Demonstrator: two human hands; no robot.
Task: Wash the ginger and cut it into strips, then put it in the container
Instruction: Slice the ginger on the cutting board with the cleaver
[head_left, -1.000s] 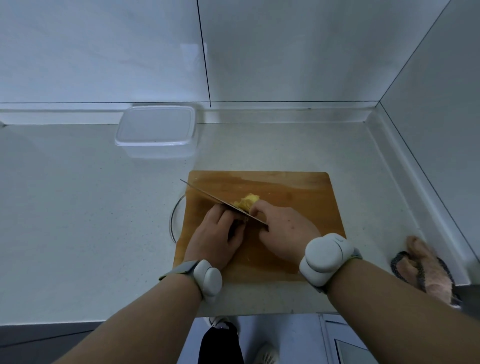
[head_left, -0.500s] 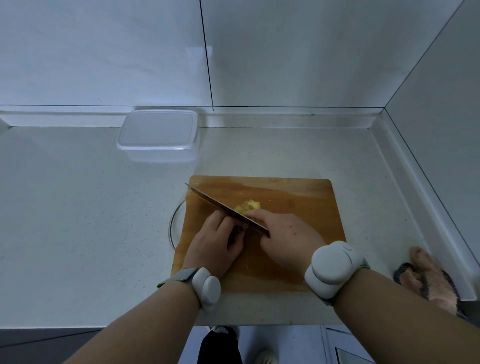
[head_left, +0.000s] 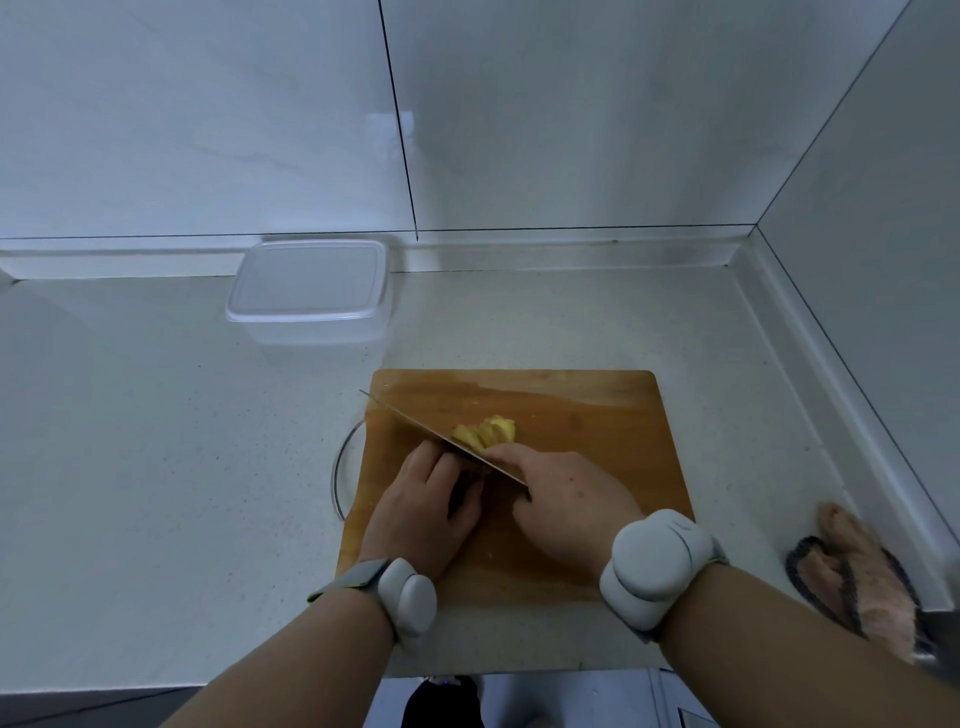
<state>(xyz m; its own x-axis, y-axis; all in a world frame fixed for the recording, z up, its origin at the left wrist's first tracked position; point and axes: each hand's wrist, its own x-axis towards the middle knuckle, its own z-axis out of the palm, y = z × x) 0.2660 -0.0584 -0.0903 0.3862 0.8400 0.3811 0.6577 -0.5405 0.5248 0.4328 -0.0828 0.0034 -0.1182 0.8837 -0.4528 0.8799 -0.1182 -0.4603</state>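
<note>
1. The place is a kitchen corner with glossy white wall tiles (head_left: 208, 130) at the back and on the right side, and a pale speckled stone countertop (head_left: 156, 467) below them.
2. A rectangular wooden cutting board (head_left: 597, 415) lies flat on the countertop, near the front edge. A thin round rim of something transparent (head_left: 337, 467) shows from under its left side; I cannot tell what it is.
3. A clear rectangular plastic container with a lid on it (head_left: 311, 291) stands behind the board to the left, close to the back wall and apart from the board.
4. A pinkish cloth with a dark grey border (head_left: 857, 582) lies on the countertop on the right, near the side wall.
5. The right hand (head_left: 566, 499) has its fingers curled around the handle of a kitchen knife with a long grey steel blade (head_left: 415, 421); the handle itself is hidden in the hand. The blade goes diagonally to the far left, and its tip reaches the left edge of the board.
6. The left hand (head_left: 421, 509) is on the near side of the blade, with bent fingers pressing down on a dark piece that is mostly hidden, just beside the blade.
7. Each wrist carries a light grey rounded band device (head_left: 654, 566).
8. The pale yellow cut ginger (head_left: 485, 431) lies in a small pile on the middle of the board, touching the far side of the blade.
</note>
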